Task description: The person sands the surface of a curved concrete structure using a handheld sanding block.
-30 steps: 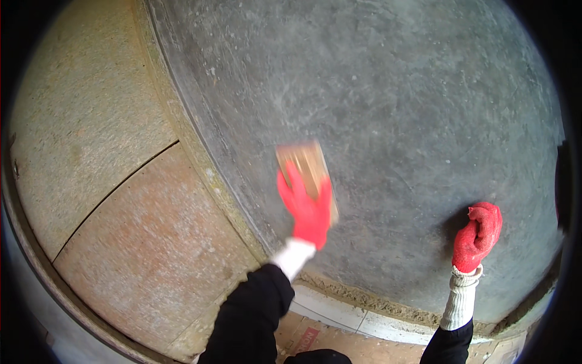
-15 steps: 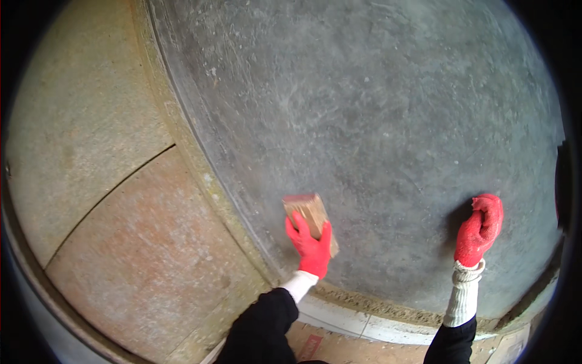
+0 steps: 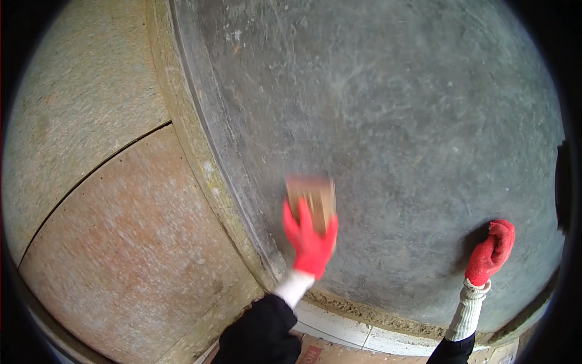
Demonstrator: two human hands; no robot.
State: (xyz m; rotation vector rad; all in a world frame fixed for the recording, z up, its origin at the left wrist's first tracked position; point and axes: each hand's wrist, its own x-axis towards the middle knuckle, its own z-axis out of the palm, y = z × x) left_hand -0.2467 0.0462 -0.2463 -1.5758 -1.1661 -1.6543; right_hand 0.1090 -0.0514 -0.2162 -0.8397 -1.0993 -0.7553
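My left hand point(image 3: 311, 246), in a red-coated glove with a white cuff, grips a wooden block point(image 3: 319, 205). A reddish edge shows at the block's far end, and motion blurs it. The block lies against a broad grey cement surface point(image 3: 376, 139). To the right, my right hand point(image 3: 492, 252), gloved the same way, is curled into a fist. It rests on or just over the cement and casts a shadow to its left. Nothing shows in its fingers.
A raised mortar strip point(image 3: 212, 176) borders the cement on the left. Beyond it lie tan and reddish boards point(image 3: 133, 236) with a dark seam between them. Along the near edge run rough mortar point(image 3: 370, 315), white tiles point(image 3: 388, 341) and brown cardboard point(image 3: 339, 356).
The left hand has pushed the block a little farther away, and the block has turned straighter. The right fist sits slightly nearer and farther right. The view has shifted somewhat.
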